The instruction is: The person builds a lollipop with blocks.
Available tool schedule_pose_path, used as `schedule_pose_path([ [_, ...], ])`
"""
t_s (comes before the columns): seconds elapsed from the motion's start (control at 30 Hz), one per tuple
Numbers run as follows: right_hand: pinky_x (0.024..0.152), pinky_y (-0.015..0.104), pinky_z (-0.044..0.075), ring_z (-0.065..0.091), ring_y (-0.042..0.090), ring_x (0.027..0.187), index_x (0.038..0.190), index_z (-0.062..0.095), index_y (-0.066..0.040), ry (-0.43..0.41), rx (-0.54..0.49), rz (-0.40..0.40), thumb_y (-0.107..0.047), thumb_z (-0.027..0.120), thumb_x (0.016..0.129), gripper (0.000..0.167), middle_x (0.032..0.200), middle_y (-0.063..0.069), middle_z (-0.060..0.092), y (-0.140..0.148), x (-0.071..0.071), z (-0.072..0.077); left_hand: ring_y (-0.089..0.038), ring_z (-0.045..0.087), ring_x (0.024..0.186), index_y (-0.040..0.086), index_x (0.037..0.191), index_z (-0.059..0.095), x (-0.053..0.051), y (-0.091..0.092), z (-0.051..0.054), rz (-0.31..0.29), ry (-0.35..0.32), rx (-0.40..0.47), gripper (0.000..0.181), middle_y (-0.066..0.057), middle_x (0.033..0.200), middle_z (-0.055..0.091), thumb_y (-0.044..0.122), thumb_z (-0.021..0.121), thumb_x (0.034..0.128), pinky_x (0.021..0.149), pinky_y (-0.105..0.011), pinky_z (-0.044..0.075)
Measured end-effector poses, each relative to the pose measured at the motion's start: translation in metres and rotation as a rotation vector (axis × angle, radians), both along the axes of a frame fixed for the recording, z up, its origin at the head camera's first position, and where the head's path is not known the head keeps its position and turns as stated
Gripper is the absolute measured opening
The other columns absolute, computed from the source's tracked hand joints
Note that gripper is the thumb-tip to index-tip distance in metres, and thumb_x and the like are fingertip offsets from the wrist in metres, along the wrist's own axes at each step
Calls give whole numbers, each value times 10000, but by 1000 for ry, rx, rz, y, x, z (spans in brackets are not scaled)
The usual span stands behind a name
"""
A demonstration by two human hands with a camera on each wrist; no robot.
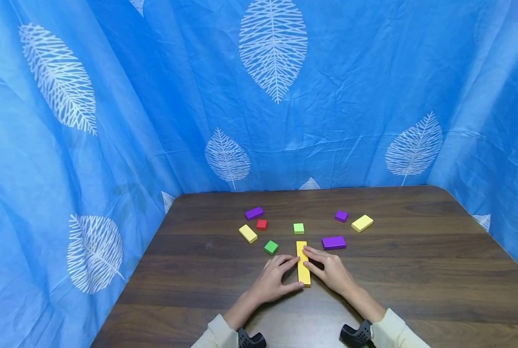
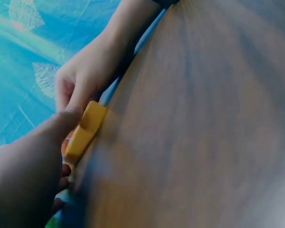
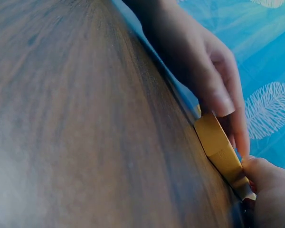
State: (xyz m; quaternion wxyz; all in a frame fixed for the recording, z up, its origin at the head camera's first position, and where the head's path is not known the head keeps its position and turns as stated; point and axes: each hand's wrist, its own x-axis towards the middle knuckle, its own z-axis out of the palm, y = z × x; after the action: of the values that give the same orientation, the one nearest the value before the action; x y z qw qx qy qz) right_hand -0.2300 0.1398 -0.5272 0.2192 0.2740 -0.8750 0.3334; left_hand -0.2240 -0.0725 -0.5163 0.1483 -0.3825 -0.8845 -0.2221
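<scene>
A long yellow bar of blocks [image 1: 303, 275] lies on the table, pointing away from me. I cannot tell surely whether it is one block or several end to end. My left hand [image 1: 271, 282] holds it from the left, thumb at the near end and forefinger farther along. From the right, my right hand [image 1: 332, 272] grips its farther part with thumb and fingers. In the left wrist view the yellow bar [image 2: 85, 130] is partly covered by the hands. The right wrist view shows the bar's side [image 3: 221, 152] low on the tabletop.
Beyond the hands lie green blocks [image 1: 271, 247] [image 1: 299, 228], a red block [image 1: 261, 224], purple blocks [image 1: 254, 213] [image 1: 341, 216] [image 1: 333, 242] and pale yellow blocks [image 1: 248, 234] [image 1: 362, 223]. A blue leaf-patterned curtain [image 1: 324, 96] hangs behind the wooden table [image 1: 415, 270].
</scene>
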Motion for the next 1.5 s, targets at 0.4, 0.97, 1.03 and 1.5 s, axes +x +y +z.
schedule_pose_path([
  [0.4,878,412,461,575,249,1080,1134,664,-38,-9,-20,10,-224,699,828,360,1189,56,614,-1,-1,1,-208,537,1080,92,1249,583,-54,-62,35,168,-92,227,450,-60,1165,568,322,646,867,901,-396,444],
  [0.97,884,407,457,572,251,1084,1138,663,-45,-18,-18,-2,-233,700,827,365,1197,55,609,0,-1,0,-323,401,1252,61,1354,468,-104,-111,36,184,-365,-118,569,-145,1353,462,221,677,849,1011,-483,319],
  [1.03,885,406,456,571,251,1085,1137,663,-45,-19,-21,-1,-231,699,828,363,1197,60,609,0,-1,1,-314,436,1224,44,1322,504,-104,-112,35,183,-353,-110,528,-144,1310,506,188,681,846,1003,-463,338],
  [1.5,890,413,451,570,279,1081,1138,660,-39,-28,-22,5,-215,697,828,358,1201,71,604,0,0,2,-221,583,993,73,1124,674,-87,-122,23,240,-325,71,366,-49,1033,641,182,745,781,868,-393,464],
])
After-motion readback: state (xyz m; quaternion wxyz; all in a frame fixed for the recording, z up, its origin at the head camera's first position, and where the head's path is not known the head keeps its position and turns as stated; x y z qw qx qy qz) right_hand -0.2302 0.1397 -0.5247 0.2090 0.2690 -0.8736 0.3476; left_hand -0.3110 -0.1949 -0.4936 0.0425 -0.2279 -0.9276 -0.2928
